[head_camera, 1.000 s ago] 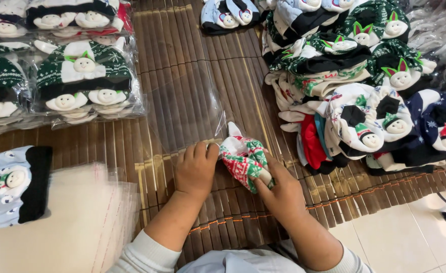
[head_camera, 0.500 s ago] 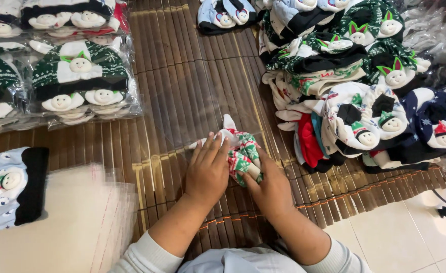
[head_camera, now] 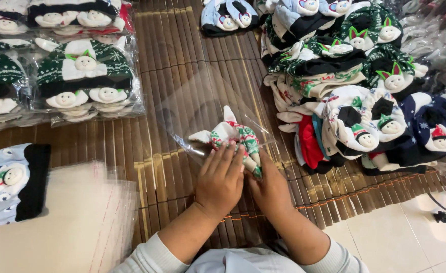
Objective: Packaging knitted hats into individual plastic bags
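Observation:
A folded knitted hat (head_camera: 235, 137) in white, red and green lies on the bamboo mat (head_camera: 182, 65), partly inside a clear plastic bag (head_camera: 202, 108). My left hand (head_camera: 220, 179) lies flat over its near end, fingers together on the fabric and the bag's mouth. My right hand (head_camera: 269, 186) is beside it, its fingers tucked under the hat's right side and hidden there. The two hands touch each other.
A heap of loose knitted hats (head_camera: 354, 81) with small doll faces fills the right. Bagged hats (head_camera: 81, 76) lie in stacks at the upper left. A pale blue and black hat (head_camera: 10, 182) rests on a pile of clear bags (head_camera: 71, 222). A black cable (head_camera: 442, 212) crosses tiled floor.
The hat has moved up the mat and further into the clear bag. My left hand has come flat over it, and both hands have closed in together.

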